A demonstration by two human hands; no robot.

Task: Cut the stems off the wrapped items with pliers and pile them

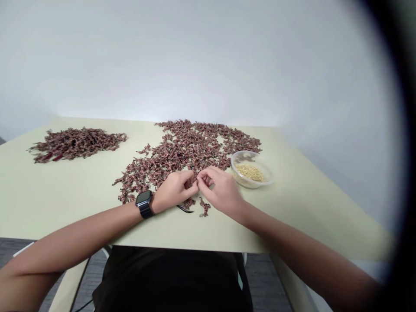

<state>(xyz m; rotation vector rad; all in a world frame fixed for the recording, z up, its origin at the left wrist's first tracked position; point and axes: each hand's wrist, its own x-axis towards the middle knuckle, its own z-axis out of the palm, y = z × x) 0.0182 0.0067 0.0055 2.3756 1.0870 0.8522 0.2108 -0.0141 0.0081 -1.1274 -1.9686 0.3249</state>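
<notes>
My left hand (pixel 173 188) and my right hand (pixel 221 191) meet at the middle of the table, their fingertips pinching a small dried reddish-brown sprig at the near edge of a wide scattered layer of such sprigs (pixel 185 149). The sprig is mostly hidden by my fingers. A thin black tool tip (pixel 185 209), perhaps scissors, lies partly under my left hand. A clear plastic bowl (pixel 251 170) holding pale yellow grains (pixel 249 172) stands just beyond my right hand. A black watch (pixel 144 203) sits on my left wrist.
A denser heap of dark reddish sprigs (pixel 76 144) lies at the table's far left. The pale green tabletop (pixel 65 199) ends at a near edge by my dark shirt (pixel 169 277), with a grey floor below and a white wall behind.
</notes>
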